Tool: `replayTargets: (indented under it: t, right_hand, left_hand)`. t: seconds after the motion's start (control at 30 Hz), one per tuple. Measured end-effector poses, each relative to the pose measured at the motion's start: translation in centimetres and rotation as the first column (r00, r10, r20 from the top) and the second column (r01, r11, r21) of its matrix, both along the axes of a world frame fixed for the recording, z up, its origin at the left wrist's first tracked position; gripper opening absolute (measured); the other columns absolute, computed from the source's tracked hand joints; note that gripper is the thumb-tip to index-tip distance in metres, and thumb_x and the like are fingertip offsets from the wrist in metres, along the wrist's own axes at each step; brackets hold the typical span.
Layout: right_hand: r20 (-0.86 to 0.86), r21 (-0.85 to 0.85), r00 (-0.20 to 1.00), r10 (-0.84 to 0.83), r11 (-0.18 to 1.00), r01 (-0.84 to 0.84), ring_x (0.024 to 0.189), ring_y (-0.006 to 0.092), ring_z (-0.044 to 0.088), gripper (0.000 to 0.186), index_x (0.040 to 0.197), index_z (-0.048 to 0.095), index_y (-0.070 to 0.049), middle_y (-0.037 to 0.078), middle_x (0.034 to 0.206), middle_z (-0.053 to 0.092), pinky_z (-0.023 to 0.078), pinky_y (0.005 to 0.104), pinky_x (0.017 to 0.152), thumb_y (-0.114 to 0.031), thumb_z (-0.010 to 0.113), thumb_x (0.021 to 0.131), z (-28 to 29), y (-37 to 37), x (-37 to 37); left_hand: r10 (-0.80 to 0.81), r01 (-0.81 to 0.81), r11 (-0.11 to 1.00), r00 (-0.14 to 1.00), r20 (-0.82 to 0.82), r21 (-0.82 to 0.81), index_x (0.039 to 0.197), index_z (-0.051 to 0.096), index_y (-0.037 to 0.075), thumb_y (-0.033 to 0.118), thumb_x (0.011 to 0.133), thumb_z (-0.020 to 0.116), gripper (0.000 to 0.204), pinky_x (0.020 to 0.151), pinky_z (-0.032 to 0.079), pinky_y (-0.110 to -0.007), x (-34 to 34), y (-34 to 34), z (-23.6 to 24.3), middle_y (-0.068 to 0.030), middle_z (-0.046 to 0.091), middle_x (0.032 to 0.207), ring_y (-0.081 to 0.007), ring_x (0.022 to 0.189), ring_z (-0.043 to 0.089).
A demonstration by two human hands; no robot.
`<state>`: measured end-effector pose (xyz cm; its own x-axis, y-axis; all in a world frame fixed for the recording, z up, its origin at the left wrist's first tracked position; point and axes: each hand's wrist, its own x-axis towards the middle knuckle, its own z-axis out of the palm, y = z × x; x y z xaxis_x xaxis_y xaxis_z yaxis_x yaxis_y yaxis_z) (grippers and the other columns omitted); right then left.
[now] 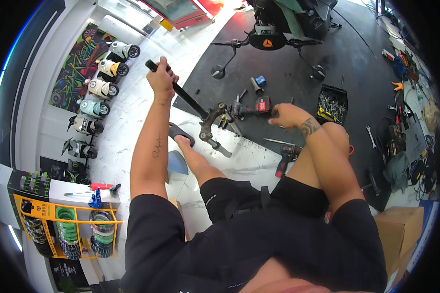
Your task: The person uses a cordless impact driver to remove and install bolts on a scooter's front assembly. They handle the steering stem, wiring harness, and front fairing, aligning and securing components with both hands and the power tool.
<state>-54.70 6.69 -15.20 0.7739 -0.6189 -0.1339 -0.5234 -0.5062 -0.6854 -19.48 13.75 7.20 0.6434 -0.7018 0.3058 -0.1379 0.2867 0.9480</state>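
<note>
My left hand (162,80) is wrapped round the black steering tube of a scooter front fork (193,103), near its upper end. The fork slants down to the right, its dark clamp and grey leg lowest, in front of my sandalled foot. My right hand (284,116) hangs beside my bent knee with its fingers loosely curved apart and nothing seen between them. Just left of it lies a cordless impact wrench (252,106) with a red and black battery. A second cordless tool (287,157) with a long bit lies below that hand. A silver tube (233,124) is partly behind the fork.
A black tray of screws (333,105) stands right of my right hand. A scooter's front end (269,41) with mirrors is ahead on the dark mat (288,63). Hand tools and cables line the right side. A cardboard box (398,229) is at lower right; tyres hang on a yellow rack (46,224).
</note>
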Motion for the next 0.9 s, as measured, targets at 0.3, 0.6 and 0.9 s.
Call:
replayTargets:
  t: [0.3, 0.6, 0.9]
  right_hand:
    - [-0.052, 0.098, 0.997, -0.049, 0.994, 0.054, 0.110, 0.0373, 0.072, 0.051, 0.125, 0.071, -0.001, 0.022, 0.116, 0.075, 0.055, 0.0433, 0.096, -0.039, 0.076, 0.092, 1.8, 0.6, -0.4]
    - [-0.056, 0.016, 0.998, -0.030, 0.999, 0.031, 0.106, 0.0356, 0.073, 0.052, 0.128, 0.068, 0.000, 0.020, 0.110, 0.076, 0.056, 0.0426, 0.094, -0.039, 0.075, 0.094, 2.7, 1.5, -0.9]
    - [-0.077, -0.009, 0.994, 0.083, 0.996, -0.084, 0.106, 0.0373, 0.073, 0.053, 0.128, 0.068, -0.001, 0.020, 0.111, 0.077, 0.056, 0.0435, 0.093, -0.041, 0.075, 0.094, 2.3, 3.4, 0.5]
  left_hand:
    - [-0.584, 0.581, 0.809, 0.811, 0.011, 0.087, 0.071, 0.050, 0.012, 0.032, 0.107, 0.059, 0.042, 0.049, 0.032, -0.032, -2.5, -0.4, 4.5, 0.0038, 0.030, 0.050, -0.0118, 0.041, 0.030]
    - [-0.565, 0.567, 0.824, 0.819, -0.098, -0.019, 0.066, 0.049, 0.013, 0.032, 0.100, 0.069, 0.044, 0.050, 0.031, -0.032, -3.2, -6.0, -2.9, 0.0049, 0.031, 0.050, -0.0109, 0.042, 0.028]
    - [-0.546, 0.549, 0.836, 0.832, -0.100, 0.004, 0.074, 0.055, 0.011, 0.031, 0.102, 0.066, 0.036, 0.053, 0.033, -0.032, -2.4, -4.9, -3.2, 0.0057, 0.030, 0.050, -0.0103, 0.044, 0.030]
